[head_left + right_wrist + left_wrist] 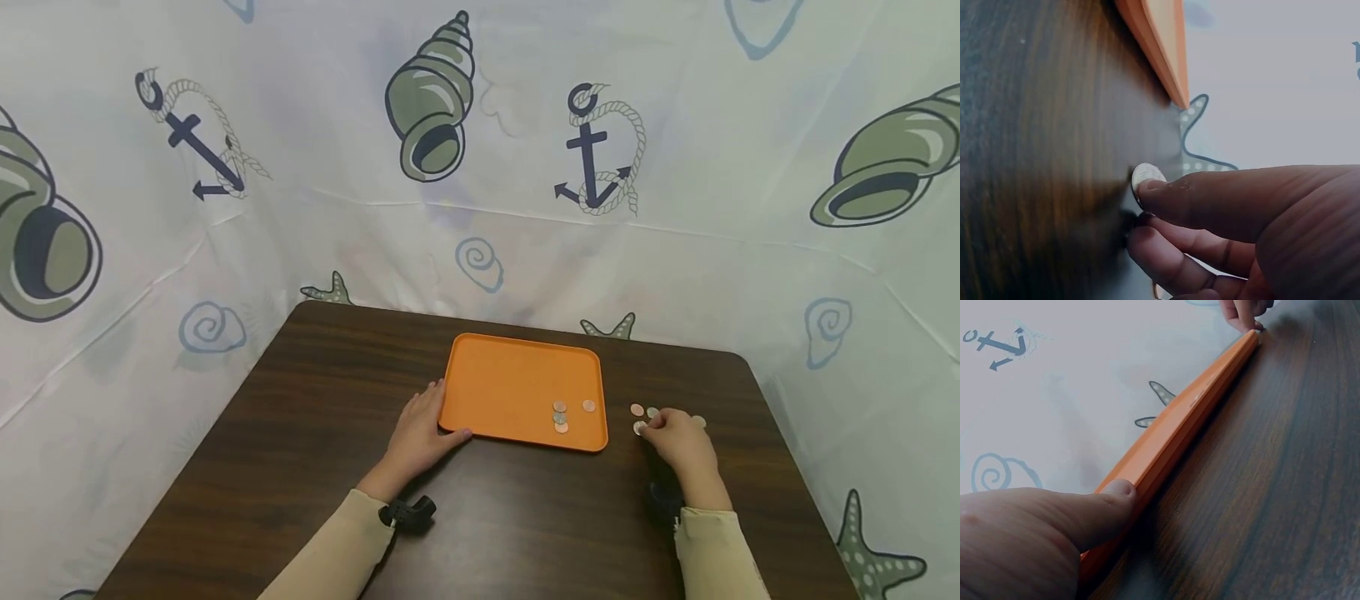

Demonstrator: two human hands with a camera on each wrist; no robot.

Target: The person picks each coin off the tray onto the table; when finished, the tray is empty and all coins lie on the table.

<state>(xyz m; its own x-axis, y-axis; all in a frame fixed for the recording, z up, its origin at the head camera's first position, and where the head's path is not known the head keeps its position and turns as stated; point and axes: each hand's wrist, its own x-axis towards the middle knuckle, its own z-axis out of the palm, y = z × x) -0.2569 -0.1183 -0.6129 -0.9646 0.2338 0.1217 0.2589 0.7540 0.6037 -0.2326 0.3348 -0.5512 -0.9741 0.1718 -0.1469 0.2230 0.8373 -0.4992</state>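
Observation:
My left hand (421, 429) rests at the near left corner of an orange tray (517, 379), its fingers along the left side. In the left wrist view the straight thumb (1100, 509) lies against the tray's front rim. To the right of the tray, my right hand (681, 442) pinches a silver coin (1145, 175) between thumb and fingers, just above the table. Around that hand lie a copper coin (637, 410) and silver coins, one (652, 412) behind the fingers and another (699, 421) partly hidden by the hand. Several coins (559, 407) lie on the tray's right part.
The dark wood-grain table (525, 517) has rounded far corners. A white cloth (510, 225) printed with shells, anchors and starfish hangs behind it and along both sides. A black wrist device (408, 514) is strapped on the left wrist.

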